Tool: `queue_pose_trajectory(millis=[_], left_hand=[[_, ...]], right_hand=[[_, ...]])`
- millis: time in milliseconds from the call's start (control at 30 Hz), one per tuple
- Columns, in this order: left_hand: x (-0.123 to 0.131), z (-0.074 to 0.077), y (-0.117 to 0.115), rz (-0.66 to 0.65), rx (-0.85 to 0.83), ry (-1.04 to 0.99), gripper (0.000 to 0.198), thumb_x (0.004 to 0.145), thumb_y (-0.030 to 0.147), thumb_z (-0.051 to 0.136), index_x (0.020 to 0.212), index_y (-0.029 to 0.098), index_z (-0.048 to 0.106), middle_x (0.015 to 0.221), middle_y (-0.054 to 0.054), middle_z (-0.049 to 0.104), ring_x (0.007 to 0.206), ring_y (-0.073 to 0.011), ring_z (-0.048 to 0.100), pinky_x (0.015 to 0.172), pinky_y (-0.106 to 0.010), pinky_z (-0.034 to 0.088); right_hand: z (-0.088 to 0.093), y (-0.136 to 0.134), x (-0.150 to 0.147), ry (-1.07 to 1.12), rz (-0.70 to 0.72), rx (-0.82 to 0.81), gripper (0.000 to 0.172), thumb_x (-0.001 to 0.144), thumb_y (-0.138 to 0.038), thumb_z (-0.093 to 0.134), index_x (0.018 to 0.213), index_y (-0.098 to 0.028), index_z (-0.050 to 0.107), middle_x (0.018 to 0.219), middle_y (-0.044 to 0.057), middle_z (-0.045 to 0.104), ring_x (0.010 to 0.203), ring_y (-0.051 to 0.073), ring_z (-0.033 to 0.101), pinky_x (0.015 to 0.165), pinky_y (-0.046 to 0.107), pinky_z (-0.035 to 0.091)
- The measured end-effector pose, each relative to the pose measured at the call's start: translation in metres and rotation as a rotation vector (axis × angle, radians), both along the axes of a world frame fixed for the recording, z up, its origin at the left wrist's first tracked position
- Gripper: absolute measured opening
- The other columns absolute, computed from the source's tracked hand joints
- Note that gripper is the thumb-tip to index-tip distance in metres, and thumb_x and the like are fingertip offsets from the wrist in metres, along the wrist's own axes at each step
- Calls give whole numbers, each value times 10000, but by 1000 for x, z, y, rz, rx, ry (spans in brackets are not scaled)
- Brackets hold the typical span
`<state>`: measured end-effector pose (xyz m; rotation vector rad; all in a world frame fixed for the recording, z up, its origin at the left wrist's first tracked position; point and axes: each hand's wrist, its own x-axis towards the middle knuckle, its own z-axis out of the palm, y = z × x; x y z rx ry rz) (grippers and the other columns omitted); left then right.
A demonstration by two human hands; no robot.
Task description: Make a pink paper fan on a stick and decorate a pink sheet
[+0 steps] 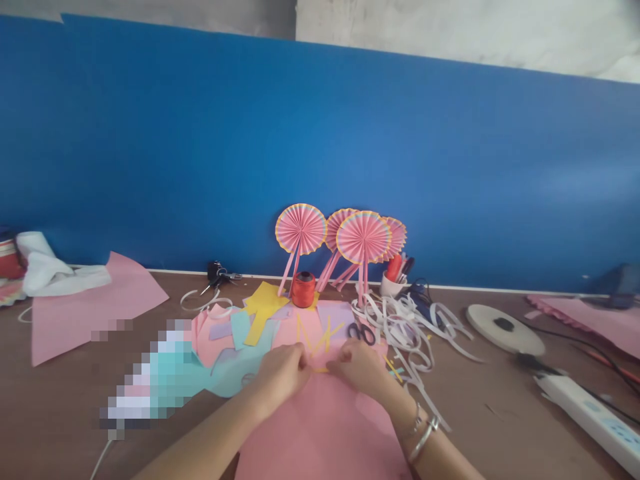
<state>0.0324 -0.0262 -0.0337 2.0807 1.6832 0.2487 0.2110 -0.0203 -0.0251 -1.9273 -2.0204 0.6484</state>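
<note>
My left hand (285,368) and my right hand (357,365) are close together, fingers pinched at the top edge of a large pink paper sheet (323,433). A thin yellow paper strip (319,370) runs between my fingertips along that edge; its ends are hidden by my fingers. Just beyond lie more yellow strips (327,333) on pink paper. Dark-handled scissors (361,333) rest beyond my right hand, blades out of sight. A red thread spool (303,291) stands behind the coloured paper scraps (240,330).
Pleated pink paper fans (301,229) lean against the blue partition (200,147). White curled strips (405,327) spread to the right, near a white tape roll (505,330) and a power strip (590,413). Another pink sheet (95,307) and keys (220,273) lie to the left.
</note>
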Motion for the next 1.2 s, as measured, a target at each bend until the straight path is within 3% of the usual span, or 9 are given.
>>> queue_pose_trajectory(millis=[133, 433, 700, 1200], left_hand=[[-1, 2, -1, -14, 2, -9, 127, 754, 188, 481, 780, 211, 603, 800, -38, 691, 768, -205, 634, 637, -268, 384], [-1, 5, -1, -8, -10, -11, 138, 756, 182, 472, 788, 214, 603, 802, -34, 699, 737, -194, 634, 601, -260, 369], [-1, 4, -1, -14, -14, -6, 150, 766, 186, 459, 796, 214, 603, 808, -29, 700, 743, -186, 633, 605, -261, 372], [-1, 0, 1, -5, -12, 17, 157, 746, 179, 469, 798, 217, 613, 810, -27, 699, 792, -200, 637, 619, -262, 377]], right_hand=[[6, -1, 5, 1, 0, -24, 307, 647, -264, 603, 417, -174, 420, 553, -16, 487, 561, 113, 467, 514, 231, 275], [13, -5, 5, -55, -24, -52, 184, 647, -271, 644, 522, -158, 569, 688, 24, 586, 649, 140, 535, 565, 233, 329], [15, -4, 4, -99, -24, -99, 191, 647, -251, 645, 496, -162, 570, 577, 5, 568, 595, 140, 534, 541, 238, 300], [-4, 3, 13, -200, -35, 0, 200, 599, -376, 703, 595, -182, 653, 760, 48, 658, 773, 204, 588, 722, 307, 358]])
